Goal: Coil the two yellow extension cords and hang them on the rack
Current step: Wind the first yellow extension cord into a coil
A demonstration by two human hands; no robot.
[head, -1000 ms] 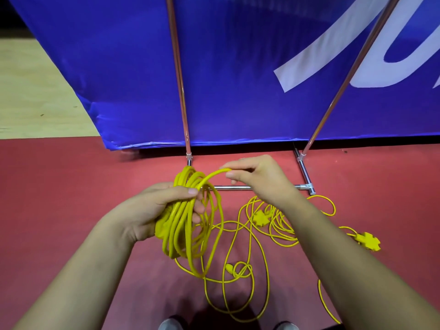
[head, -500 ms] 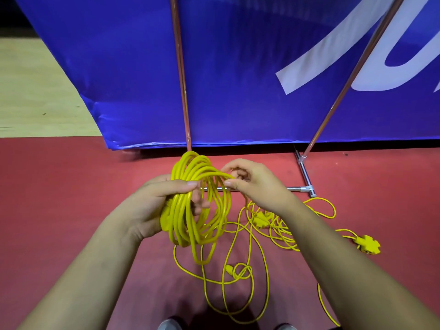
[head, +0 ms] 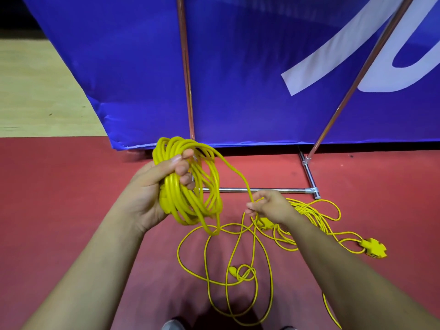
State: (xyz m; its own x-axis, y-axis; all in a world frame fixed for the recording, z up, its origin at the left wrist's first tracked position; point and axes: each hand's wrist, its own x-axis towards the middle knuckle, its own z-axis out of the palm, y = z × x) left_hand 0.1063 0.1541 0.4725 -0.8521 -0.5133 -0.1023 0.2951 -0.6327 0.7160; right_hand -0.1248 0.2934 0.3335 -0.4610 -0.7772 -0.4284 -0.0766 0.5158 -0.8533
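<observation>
Step in hand: coiling the first of the two yellow cords, by my reading; hanging has not yet begun.
Left hand grip: the left hand (head: 154,186) is clenched round the coil (head: 190,210), with the thumb over the top of the bundle and the fingers through the loops. It is held up off the floor, in front of the foot of the upright pole (head: 188,91).
Right hand grip: the right hand (head: 269,208) pinches the running strand (head: 239,175), which arcs from the top of the coil down to the fingers. The hand is low, just in front of the base bar (head: 257,190).
Cord left to gather: loose loops (head: 255,253) lie on the red floor (head: 59,198) below both hands, with a small plug end (head: 231,270) among them.
Second cord: a heap (head: 312,214) lies on the floor just behind the right wrist and trails to a multi-outlet block (head: 373,247). Whether it is wholly separate from the loose loops, I cannot tell.
Next move: probably carrying the pinched strand up and across to lay another loop into the left hand. The loop should match the others in size, and the strand needs to slide freely so the floor loops do not knot.
Rack: the rack (head: 353,85) shows only its metal poles and base bar, in front of a blue banner (head: 238,67); its top rail is out of frame.
Containers: no box, bin or basket shows. The rack is the only holder, and nothing hangs on the part in view.
</observation>
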